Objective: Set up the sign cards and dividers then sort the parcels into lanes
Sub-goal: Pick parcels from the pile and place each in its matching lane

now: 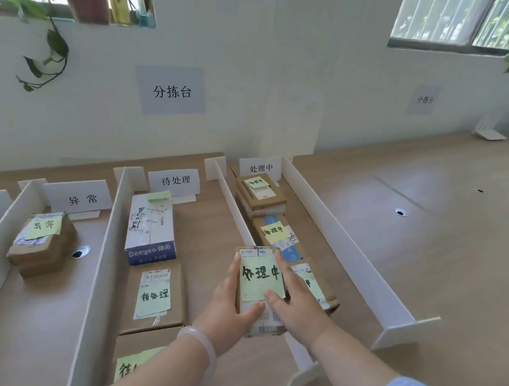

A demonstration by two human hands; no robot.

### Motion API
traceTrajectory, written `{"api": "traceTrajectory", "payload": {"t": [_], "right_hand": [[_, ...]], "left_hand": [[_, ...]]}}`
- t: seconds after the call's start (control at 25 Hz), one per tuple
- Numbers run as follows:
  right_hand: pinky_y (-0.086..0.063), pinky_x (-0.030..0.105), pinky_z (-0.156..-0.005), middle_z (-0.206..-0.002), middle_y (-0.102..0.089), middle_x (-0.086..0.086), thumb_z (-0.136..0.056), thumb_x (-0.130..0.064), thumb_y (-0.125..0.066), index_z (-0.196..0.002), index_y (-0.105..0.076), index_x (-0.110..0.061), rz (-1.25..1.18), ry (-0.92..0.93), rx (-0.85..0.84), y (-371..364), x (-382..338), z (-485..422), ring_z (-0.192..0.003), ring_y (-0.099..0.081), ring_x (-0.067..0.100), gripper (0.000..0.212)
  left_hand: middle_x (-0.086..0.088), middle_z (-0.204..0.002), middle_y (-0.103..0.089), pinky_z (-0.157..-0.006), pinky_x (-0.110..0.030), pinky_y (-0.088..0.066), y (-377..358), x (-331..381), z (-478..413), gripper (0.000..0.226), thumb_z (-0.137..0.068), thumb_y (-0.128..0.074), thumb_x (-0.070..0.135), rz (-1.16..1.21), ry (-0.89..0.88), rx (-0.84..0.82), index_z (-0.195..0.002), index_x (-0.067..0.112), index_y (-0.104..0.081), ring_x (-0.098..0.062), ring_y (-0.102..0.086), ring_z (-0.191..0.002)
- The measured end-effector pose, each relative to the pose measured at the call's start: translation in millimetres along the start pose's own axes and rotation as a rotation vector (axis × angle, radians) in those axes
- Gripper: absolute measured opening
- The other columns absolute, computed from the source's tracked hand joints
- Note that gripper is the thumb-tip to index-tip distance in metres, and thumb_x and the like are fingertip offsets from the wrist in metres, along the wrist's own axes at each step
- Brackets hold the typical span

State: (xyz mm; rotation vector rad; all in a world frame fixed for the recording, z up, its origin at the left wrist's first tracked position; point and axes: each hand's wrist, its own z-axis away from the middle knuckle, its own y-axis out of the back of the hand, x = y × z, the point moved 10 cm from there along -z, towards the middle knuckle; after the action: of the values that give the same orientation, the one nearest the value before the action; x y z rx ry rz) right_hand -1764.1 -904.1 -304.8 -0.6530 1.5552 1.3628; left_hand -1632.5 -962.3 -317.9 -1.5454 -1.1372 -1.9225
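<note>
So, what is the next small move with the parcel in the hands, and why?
Probably set the held parcel down in the right lane. Both the left hand and right hand grip it, and its note matches that lane's 处理中 sign card.

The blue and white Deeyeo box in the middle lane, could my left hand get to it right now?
Probably not at once. The left hand is gripping the parcel with the right hand. Once it lets go, the way to the Deeyeo box looks open, since no divider stands between them.
</note>
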Motion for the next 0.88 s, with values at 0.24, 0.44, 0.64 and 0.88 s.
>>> {"api": "traceTrajectory", "payload": {"t": [0.24, 0.44, 0.64, 0.88], "right_hand": [[-0.047, 0.026, -0.101, -0.142, -0.037, -0.016, -0.098, -0.030, -0.056, -0.137, -0.010, -0.069, 0.014, -0.047, -0.062, 59, 44, -28, -0.124, -0.043, -0.001, 0.071], [-0.049, 0.009, -0.071, -0.139, -0.040, -0.011, -0.100, -0.031, -0.052, -0.149, -0.007, -0.056, 0.026, -0.156, -0.110, 91, 86, -44, -0.109, -0.050, -0.005, 0.071], [-0.042, 0.003, -0.062, -0.137, -0.043, -0.015, -0.102, -0.031, -0.048, -0.149, -0.002, -0.053, 0.119, -0.219, -0.169, 102, 115, -61, -0.101, -0.051, -0.005, 0.070], [-0.042, 0.035, -0.106, -0.143, -0.042, -0.015, -0.100, -0.037, -0.046, -0.149, 0.002, -0.055, 0.168, -0.265, -0.227, 84, 144, -74, -0.124, -0.047, 0.009, 0.071]], "left_hand": [[0.018, -0.140, -0.049, -0.087, -0.035, -0.059, -66, 3, -48, 0.095, -0.077, -0.071, 0.041, 0.078, 0.090, -0.002, -0.134, 0.072, -0.002, -0.006, -0.059, -0.117], [0.018, -0.127, -0.057, -0.088, -0.038, -0.058, -112, -1, -75, 0.099, -0.090, -0.068, 0.029, 0.037, 0.245, -0.050, -0.148, 0.055, 0.009, -0.008, -0.066, -0.104], [0.014, -0.123, -0.059, -0.092, -0.036, -0.054, -136, -7, -95, 0.100, -0.091, -0.064, 0.038, -0.150, 0.328, -0.072, -0.148, 0.048, 0.017, -0.011, -0.065, -0.102], [0.006, -0.122, -0.059, -0.094, -0.037, -0.052, -141, -30, -102, 0.104, -0.087, -0.062, 0.051, -0.314, 0.424, -0.067, -0.150, 0.043, 0.020, -0.015, -0.062, -0.103]]}}
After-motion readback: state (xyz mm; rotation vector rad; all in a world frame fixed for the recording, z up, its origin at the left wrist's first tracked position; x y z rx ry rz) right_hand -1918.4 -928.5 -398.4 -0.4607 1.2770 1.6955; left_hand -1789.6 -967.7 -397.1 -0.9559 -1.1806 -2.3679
